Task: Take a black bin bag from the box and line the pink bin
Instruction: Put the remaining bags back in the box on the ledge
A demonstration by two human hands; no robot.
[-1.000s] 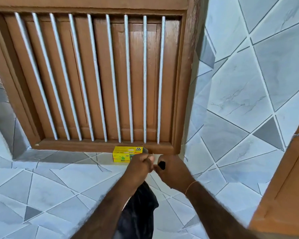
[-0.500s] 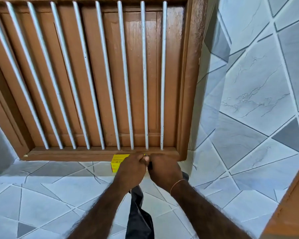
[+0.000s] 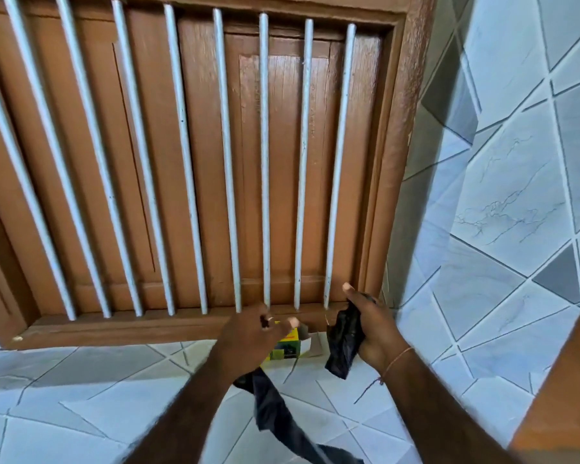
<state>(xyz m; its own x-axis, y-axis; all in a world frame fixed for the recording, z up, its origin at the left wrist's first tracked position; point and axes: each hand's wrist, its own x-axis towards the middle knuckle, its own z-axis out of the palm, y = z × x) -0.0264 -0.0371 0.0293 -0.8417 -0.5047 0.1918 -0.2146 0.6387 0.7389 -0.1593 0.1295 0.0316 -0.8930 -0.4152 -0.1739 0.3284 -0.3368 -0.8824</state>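
While our right hand (image 3: 370,324) grips a bunched black bag (image 3: 344,339) and our left hand (image 3: 252,336) holds a second black strip (image 3: 275,410) hanging beneath, the yellow box (image 3: 283,350) lies between them; we should keep one bag and shake it open gently.

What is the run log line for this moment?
right hand: grips crumpled black plastic bin bag | left hand: holds second black strip | yellow cardboard box: on sill

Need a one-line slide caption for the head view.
Right hand grips a bunched black bin bag; left hand trails a second black piece above the yellow box on the tiled sill.
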